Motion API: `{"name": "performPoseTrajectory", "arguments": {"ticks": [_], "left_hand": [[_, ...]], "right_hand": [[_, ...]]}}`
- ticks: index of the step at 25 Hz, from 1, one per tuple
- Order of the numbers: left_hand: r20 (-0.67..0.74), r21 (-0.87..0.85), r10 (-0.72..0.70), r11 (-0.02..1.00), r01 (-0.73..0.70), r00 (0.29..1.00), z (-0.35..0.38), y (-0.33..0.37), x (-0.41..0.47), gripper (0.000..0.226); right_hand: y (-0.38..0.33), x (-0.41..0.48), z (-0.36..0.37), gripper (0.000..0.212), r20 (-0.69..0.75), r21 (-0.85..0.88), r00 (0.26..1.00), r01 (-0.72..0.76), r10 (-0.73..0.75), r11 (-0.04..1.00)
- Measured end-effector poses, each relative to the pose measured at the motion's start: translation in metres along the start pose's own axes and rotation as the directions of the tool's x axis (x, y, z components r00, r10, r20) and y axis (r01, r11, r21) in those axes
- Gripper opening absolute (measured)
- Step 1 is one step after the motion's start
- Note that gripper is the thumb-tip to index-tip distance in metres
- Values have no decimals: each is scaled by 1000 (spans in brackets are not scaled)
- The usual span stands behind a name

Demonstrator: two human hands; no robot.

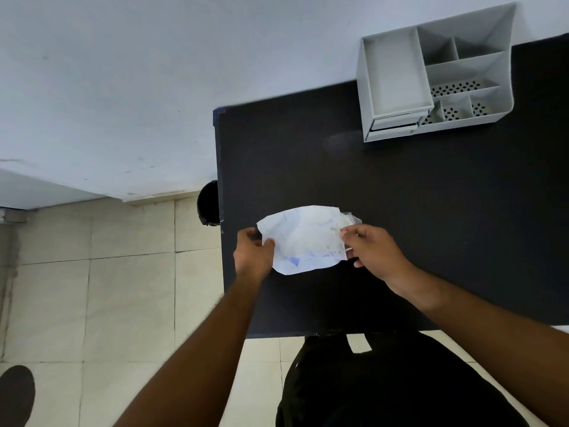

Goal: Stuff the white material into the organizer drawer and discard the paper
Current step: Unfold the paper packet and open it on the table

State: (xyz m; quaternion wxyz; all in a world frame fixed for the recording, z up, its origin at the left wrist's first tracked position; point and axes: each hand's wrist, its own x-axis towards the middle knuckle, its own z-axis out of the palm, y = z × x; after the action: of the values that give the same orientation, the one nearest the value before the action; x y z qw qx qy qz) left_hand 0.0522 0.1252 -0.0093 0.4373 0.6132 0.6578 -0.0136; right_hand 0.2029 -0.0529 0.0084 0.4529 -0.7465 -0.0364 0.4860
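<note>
A crumpled white paper (pixel 303 238) with blue markings is held just above the black table (pixel 400 226) near its left front. My left hand (pixel 252 255) grips the paper's left edge. My right hand (pixel 374 249) pinches its right edge, where a bit of clear or white material (pixel 351 217) sticks out behind. The grey organizer (pixel 437 75) stands at the table's far right against the wall. Its small drawer (pixel 394 122) at the lower front looks slightly pulled out.
A dark round bin (pixel 208 202) sits on the tiled floor just left of the table's edge. The organizer has several open compartments, some with perforated bottoms. My dark-clothed body is at the table's near edge. A white wall runs behind.
</note>
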Motion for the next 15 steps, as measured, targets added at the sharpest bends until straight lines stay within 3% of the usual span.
{"name": "performPoseTrajectory", "arguments": {"ticks": [1,3,5,6,8,10,12,15], "left_hand": [[-36,40,45,998,-44,998,4,-4,-2,55],[-137,216,320,933,-287,937,13,-7,-11,57],[-87,342,628,748,-569,773,22,-8,-22,49],[-13,360,704,666,-653,711,29,-6,-29,47],[170,377,725,577,-724,667,42,-4,-37,51],[321,395,652,568,-722,687,52,-6,-38,61],[379,380,579,613,-692,722,56,-10,-31,67],[399,367,534,652,-664,745,56,-16,-23,69]], "right_hand": [[4,2,-1,17,-15,-20,999,-41,41,999],[14,5,-7,17,-97,-22,993,-71,68,997],[21,13,-14,14,-239,-59,971,-46,30,997],[25,18,-18,11,-293,-88,956,-31,4,996],[29,31,-26,15,-292,-148,955,2,-46,989],[26,42,-30,33,-146,-224,987,36,-70,974],[19,49,-30,42,5,-264,997,81,-83,961],[15,56,-31,48,110,-221,992,87,-64,971]]}}
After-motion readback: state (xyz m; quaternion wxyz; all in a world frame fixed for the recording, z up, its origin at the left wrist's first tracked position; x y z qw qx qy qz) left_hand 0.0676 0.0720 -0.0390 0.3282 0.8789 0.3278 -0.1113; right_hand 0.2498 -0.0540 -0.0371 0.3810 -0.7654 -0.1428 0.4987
